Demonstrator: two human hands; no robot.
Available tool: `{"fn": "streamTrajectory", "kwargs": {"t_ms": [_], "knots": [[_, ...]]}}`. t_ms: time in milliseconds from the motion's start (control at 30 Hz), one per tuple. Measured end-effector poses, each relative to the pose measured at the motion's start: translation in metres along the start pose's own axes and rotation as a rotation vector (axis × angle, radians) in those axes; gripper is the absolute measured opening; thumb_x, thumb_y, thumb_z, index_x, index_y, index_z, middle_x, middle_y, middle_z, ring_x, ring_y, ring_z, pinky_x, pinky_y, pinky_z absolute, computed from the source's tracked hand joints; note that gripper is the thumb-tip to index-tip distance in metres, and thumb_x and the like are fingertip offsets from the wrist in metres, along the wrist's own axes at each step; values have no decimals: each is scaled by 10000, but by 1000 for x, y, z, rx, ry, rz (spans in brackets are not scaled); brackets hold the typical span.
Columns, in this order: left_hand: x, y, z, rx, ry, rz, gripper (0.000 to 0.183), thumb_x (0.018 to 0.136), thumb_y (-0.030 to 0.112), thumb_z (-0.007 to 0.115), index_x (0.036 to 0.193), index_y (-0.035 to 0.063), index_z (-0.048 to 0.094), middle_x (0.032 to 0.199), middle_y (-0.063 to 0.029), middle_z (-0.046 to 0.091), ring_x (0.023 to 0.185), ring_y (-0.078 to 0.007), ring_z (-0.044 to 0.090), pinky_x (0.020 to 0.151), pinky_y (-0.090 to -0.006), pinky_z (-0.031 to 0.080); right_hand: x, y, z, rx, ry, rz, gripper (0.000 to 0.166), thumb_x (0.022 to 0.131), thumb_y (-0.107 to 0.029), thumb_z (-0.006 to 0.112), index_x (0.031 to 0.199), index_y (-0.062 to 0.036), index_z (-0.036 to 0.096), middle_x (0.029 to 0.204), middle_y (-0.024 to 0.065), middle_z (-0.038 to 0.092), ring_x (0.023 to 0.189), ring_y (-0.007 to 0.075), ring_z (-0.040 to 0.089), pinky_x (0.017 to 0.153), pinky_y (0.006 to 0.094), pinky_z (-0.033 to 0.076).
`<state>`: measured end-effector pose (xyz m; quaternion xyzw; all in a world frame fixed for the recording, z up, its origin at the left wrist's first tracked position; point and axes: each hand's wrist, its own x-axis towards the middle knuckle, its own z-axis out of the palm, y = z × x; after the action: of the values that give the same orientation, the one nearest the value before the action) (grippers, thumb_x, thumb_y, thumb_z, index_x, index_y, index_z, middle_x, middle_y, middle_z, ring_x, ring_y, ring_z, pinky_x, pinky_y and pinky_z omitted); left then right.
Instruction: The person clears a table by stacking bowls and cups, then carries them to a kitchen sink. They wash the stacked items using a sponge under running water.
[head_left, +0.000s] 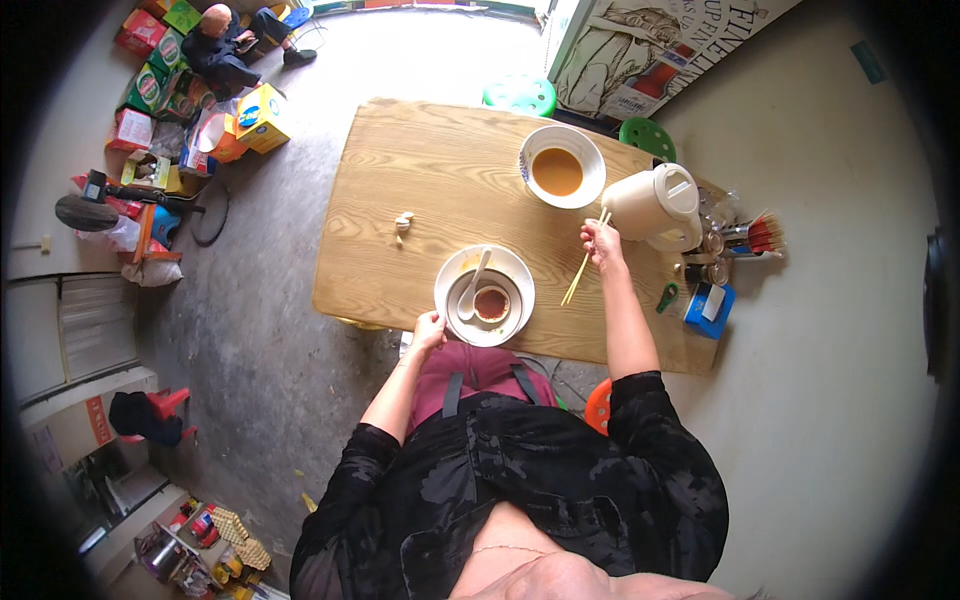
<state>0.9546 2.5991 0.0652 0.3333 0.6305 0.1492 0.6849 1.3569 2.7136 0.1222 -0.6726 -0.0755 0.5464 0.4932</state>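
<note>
My left hand (430, 331) grips the left rim of a white bowl (517, 270) at the near edge of the wooden table (390, 172). Inside the bowl lie a white spoon (472, 289) and a small cup with dark red sauce (492, 304). Over the table, right of the bowl, my right hand (602, 244) is closed on a pair of chopsticks (575, 283), tips pointing down-left. Beyond stands a second bowl (587, 142) holding orange-brown soup (557, 172). A beige pitcher (637, 199) stands just past my right hand.
Garlic cloves (404, 222) lie on the left of the table. Skewers in a container (757, 236), a green bottle opener (667, 297) and a blue tissue box (709, 311) are at the right. A person (217, 56) sits among cartons. Green stools (519, 96) stand behind.
</note>
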Motion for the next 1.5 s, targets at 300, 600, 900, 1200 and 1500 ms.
{"fn": "streamTrajectory", "kwargs": {"t_ms": [300, 600, 900, 1200, 1500], "knots": [[-13, -3, 11, 403, 433, 267, 317, 846, 288, 576, 887, -27, 575, 734, -172, 643, 677, -274, 635, 682, -362, 478, 27, -10, 40, -232, -72, -5, 235, 894, -202, 488, 948, 22, 534, 772, 115, 620, 549, 134, 581, 340, 195, 347], [-31, 20, 21, 223, 355, 215, 248, 843, 222, 601, 890, -18, 561, 662, -118, 636, 589, -173, 613, 564, -301, 471, 47, -4, 30, -213, -17, 87, 110, 836, -82, 424, 826, 6, 489, 624, 82, 534, 446, 109, 501, 313, 196, 316], [-38, 42, 27, 251, 105, 66, 240, 869, 211, 517, 902, -20, 570, 572, -99, 577, 453, -151, 561, 415, -303, 445, -37, 8, -3, -389, -157, 14, 97, 820, -85, 437, 767, -29, 496, 522, 28, 510, 385, 88, 471, 314, 211, 315], [-19, 36, 24, 187, 137, 179, 264, 872, 199, 524, 939, -51, 577, 597, -111, 594, 414, -152, 549, 380, -293, 427, -146, 20, -17, -470, -343, -6, 128, 845, -119, 496, 728, -67, 491, 519, 1, 486, 403, 76, 479, 342, 197, 302], [-27, 43, 21, 20, 146, 139, 252, 883, 225, 526, 935, -10, 597, 665, -87, 620, 389, -103, 499, 363, -256, 411, -181, 60, -11, -469, -354, 46, 78, 840, -114, 496, 789, -59, 476, 581, -21, 466, 398, 71, 472, 342, 197, 317]]}}
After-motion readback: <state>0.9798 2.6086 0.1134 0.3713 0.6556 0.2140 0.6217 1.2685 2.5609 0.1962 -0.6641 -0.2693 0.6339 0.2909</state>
